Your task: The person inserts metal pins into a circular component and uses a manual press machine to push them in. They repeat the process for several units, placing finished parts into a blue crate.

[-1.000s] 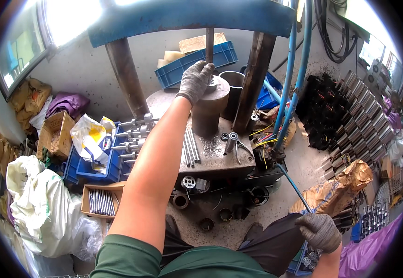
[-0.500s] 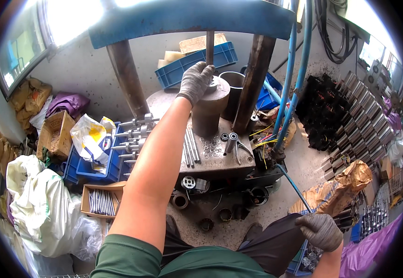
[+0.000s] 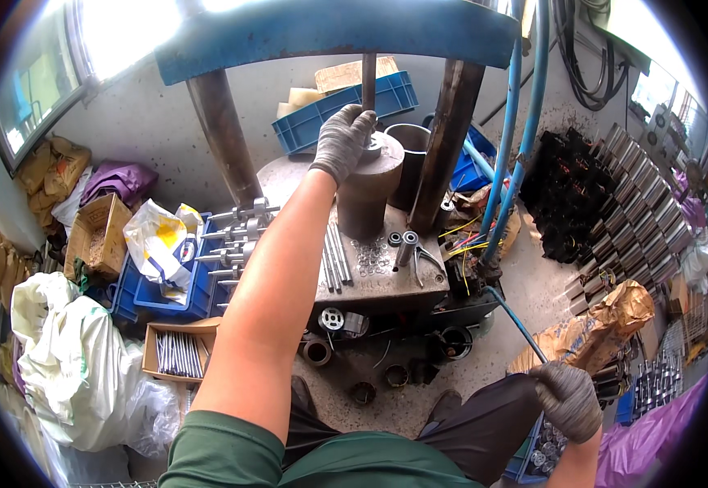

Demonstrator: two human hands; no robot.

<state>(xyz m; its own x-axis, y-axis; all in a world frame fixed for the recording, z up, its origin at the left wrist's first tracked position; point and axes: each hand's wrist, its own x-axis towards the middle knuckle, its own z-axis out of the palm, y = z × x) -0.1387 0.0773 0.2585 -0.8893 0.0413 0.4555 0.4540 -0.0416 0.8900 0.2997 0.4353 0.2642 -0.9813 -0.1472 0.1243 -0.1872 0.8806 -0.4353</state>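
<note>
My left hand point(image 3: 344, 145), in a grey knitted glove, is closed around the lower part of an upright metal rod point(image 3: 368, 77). Below it, a round metal part point(image 3: 375, 146) sits on top of a thick steel cylinder point(image 3: 363, 199); my fingers partly hide it. At the lower right, my gloved right hand point(image 3: 569, 398) is closed on the end of a long blue lever point(image 3: 516, 324), which slants up to the press. On the press table point(image 3: 419, 297) lie thin metal shafts point(image 3: 336, 259), small rings point(image 3: 372, 259), pliers point(image 3: 429, 264) and a bearing-topped shaft point(image 3: 407, 248).
A blue beam point(image 3: 337, 37) spans overhead between two steel columns point(image 3: 228, 138). An open tube point(image 3: 408, 167) stands behind the cylinder. Blue hoses point(image 3: 533, 106) hang on the right. Crates point(image 3: 195, 276), a box of rods point(image 3: 179, 351), sacks point(image 3: 69, 358) and stacked metal sleeves point(image 3: 638, 211) surround me.
My right hand and the lever's end have risen slightly. My left hand stays at the rod, almost unmoved.
</note>
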